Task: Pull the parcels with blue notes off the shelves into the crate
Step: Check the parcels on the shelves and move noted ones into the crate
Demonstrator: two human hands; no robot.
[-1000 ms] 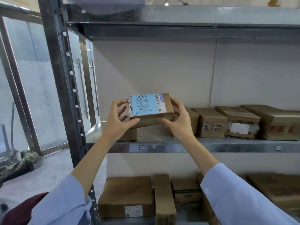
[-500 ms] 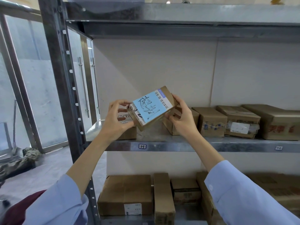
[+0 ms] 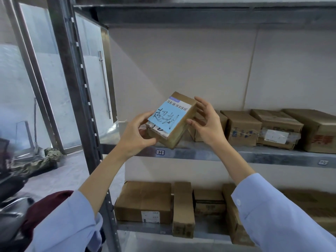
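A small brown parcel (image 3: 179, 132) with a blue handwritten note (image 3: 164, 118) and a barcode label is tilted in the air, just in front of the middle shelf (image 3: 254, 157). My left hand (image 3: 134, 132) grips its lower left corner, thumb under it and fingers on its left edge. My right hand (image 3: 206, 122) is beside the parcel's right side with fingers spread and straight; only the thumb tip appears to touch the cardboard. No crate is in view.
Several plain brown boxes (image 3: 243, 128) sit on the middle shelf to the right. More boxes (image 3: 143, 202) fill the lower shelf. The rack's grey upright post (image 3: 78, 84) stands at left, a glass door (image 3: 94, 79) behind it. Dark objects lie on the floor at far left.
The parcel has tipped steeper and swung left, off the shelf. My right hand has loosened from its right end and opened; my left hand still holds it.
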